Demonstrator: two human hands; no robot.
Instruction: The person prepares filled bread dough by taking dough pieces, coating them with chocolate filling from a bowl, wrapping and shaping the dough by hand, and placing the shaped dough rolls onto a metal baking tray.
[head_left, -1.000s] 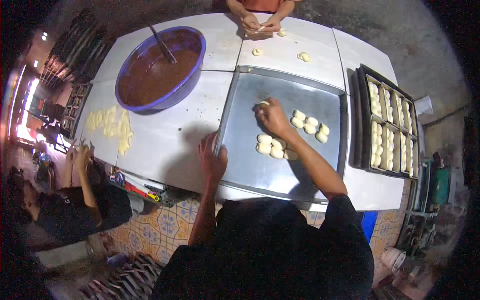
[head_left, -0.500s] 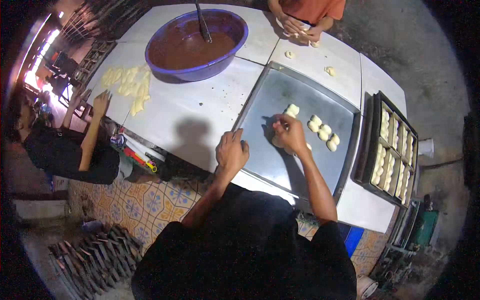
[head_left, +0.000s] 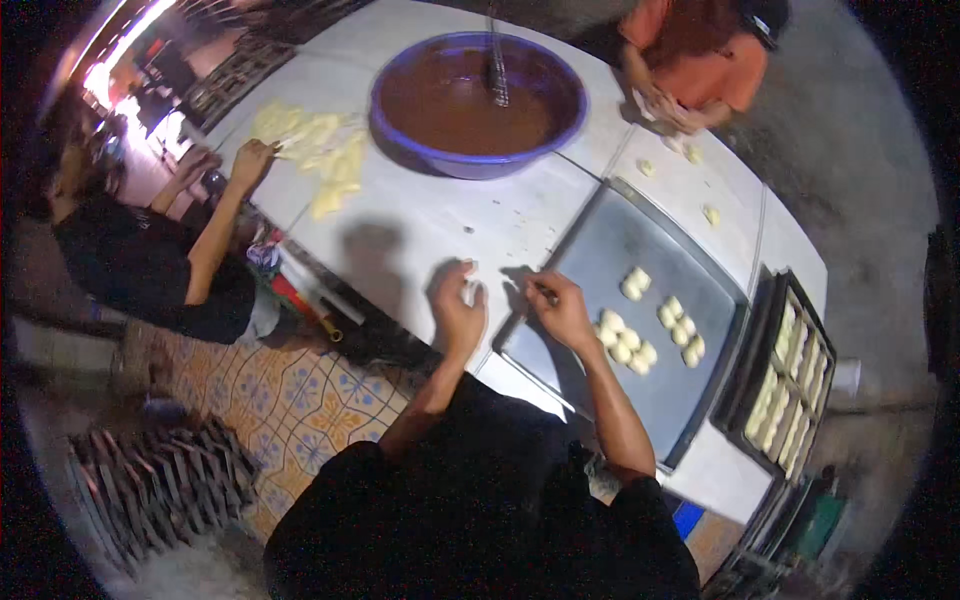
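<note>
One metal tray [head_left: 600,262] is shown on the table [head_left: 415,262], with dough pieces [head_left: 627,341] grouped on it in three clusters; one purple basin [head_left: 480,166] is placed beyond. The left hand [head_left: 460,318] is held half open beside the tray; the right hand [head_left: 562,312] is curled at its left edge, contents indiscernible.

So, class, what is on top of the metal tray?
On the tray sit pale dough pieces in groups. The right hand and forearm cover part of it, so whatever lies directly beneath them cannot be seen.
</note>
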